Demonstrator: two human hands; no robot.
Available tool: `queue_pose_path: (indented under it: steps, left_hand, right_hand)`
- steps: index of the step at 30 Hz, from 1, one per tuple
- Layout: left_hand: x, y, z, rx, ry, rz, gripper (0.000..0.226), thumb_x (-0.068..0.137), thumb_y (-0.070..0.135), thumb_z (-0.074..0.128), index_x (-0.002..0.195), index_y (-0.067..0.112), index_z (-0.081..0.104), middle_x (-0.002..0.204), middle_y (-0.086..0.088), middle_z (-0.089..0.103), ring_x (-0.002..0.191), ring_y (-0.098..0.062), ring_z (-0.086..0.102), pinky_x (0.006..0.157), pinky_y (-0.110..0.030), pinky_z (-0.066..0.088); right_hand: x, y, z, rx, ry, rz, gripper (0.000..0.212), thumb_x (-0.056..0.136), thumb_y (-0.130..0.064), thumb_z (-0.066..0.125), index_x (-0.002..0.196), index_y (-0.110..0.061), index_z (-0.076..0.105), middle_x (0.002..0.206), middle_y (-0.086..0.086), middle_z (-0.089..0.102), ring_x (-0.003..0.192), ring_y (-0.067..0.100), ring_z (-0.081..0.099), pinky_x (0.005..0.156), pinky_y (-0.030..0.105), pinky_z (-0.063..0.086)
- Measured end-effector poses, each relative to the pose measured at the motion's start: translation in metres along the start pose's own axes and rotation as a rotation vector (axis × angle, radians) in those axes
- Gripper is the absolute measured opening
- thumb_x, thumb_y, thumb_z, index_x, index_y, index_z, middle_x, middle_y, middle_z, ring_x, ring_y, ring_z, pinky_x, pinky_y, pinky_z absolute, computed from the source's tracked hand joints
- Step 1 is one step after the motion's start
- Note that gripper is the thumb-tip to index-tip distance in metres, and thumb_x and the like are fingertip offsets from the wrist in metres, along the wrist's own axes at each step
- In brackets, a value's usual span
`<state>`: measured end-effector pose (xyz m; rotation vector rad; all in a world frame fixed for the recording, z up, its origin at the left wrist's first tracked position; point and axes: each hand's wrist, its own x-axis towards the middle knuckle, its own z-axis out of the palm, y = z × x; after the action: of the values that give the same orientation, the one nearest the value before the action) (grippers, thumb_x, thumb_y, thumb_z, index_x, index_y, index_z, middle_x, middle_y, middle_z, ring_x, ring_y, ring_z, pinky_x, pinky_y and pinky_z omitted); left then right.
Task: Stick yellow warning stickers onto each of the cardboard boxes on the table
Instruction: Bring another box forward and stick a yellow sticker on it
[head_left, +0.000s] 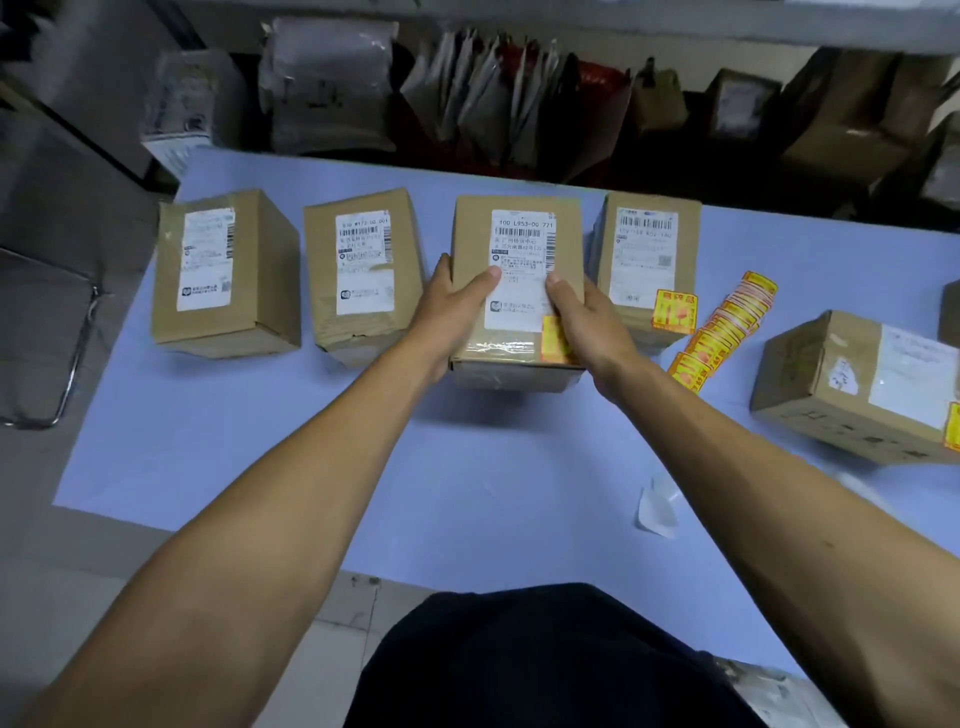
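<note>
Several cardboard boxes with white shipping labels stand in a row on the pale blue table (260, 457). Both hands hold the middle box (470, 244): my left hand (454, 306) grips its left side, my right hand (584, 322) grips its right side, each thumb lying on the label. A yellow warning sticker (553, 340) sits at that box's near right corner, partly under my right hand. The box to its right (647, 260) carries a yellow sticker (674, 310). Two boxes on the left (226, 273) (363, 270) show no yellow sticker. A strip of yellow stickers (724, 327) lies right of the row.
Another box (857, 387) with a yellow sticker at its edge lies at the right. A scrap of white backing paper (657, 506) rests on the table near me. Parcels and bags crowd a shelf behind the table. A metal-framed chair (47, 338) stands at the left.
</note>
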<state>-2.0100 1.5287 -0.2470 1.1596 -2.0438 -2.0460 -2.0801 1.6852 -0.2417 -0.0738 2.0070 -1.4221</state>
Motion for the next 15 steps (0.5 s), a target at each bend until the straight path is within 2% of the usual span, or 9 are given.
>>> queue_pose_path:
  steps: [5, 7, 9, 12, 15]
  left_hand:
    - [0.053, 0.019, -0.007, 0.181, 0.004, -0.041, 0.080, 0.082, 0.059, 0.061, 0.148, 0.020, 0.041, 0.143, 0.000, 0.057, 0.128, -0.021, 0.056, 0.109, -0.043, 0.045]
    - [0.070, 0.021, -0.007, 0.205, 0.011, -0.066, 0.087, 0.077, 0.066, 0.059, 0.150, 0.021, 0.039, 0.144, 0.001, 0.056, 0.130, -0.021, 0.055, 0.110, -0.042, 0.044]
    - [0.084, 0.019, -0.004, 0.187, 0.007, -0.087, 0.081, 0.078, 0.066, 0.059, 0.146, 0.024, 0.043, 0.138, 0.003, 0.061, 0.125, -0.020, 0.058, 0.108, -0.042, 0.046]
    - [0.101, 0.011, 0.001, 0.141, 0.023, -0.097, 0.060, 0.084, 0.061, 0.061, 0.134, 0.029, 0.055, 0.122, 0.008, 0.069, 0.111, -0.016, 0.065, 0.102, -0.041, 0.051]
    - [0.107, 0.005, 0.005, 0.163, 0.049, -0.066, 0.053, 0.083, 0.064, 0.059, 0.128, 0.035, 0.054, 0.111, 0.017, 0.069, 0.107, -0.011, 0.066, 0.099, -0.038, 0.052]
  right_hand:
    - [0.047, -0.016, 0.008, -0.029, -0.006, 0.045, 0.055, 0.093, -0.059, 0.046, 0.134, -0.023, 0.052, 0.127, -0.003, 0.065, 0.114, 0.020, 0.062, 0.104, 0.045, 0.046]
    - [0.063, -0.019, 0.009, -0.068, -0.012, 0.058, 0.058, 0.093, -0.061, 0.044, 0.137, -0.024, 0.049, 0.131, -0.002, 0.063, 0.117, 0.021, 0.061, 0.105, 0.046, 0.045]
    - [0.077, -0.020, 0.008, -0.105, -0.014, 0.078, 0.058, 0.092, -0.062, 0.042, 0.138, -0.026, 0.048, 0.132, -0.001, 0.062, 0.117, 0.022, 0.060, 0.105, 0.047, 0.045]
    - [0.095, -0.021, 0.008, -0.103, -0.004, 0.120, 0.063, 0.090, -0.061, 0.044, 0.142, -0.027, 0.045, 0.133, -0.002, 0.062, 0.118, 0.022, 0.060, 0.106, 0.047, 0.044]
    - [0.107, -0.020, 0.010, -0.066, 0.000, 0.150, 0.061, 0.092, -0.055, 0.046, 0.146, -0.026, 0.041, 0.136, -0.004, 0.060, 0.121, 0.021, 0.058, 0.108, 0.046, 0.043]
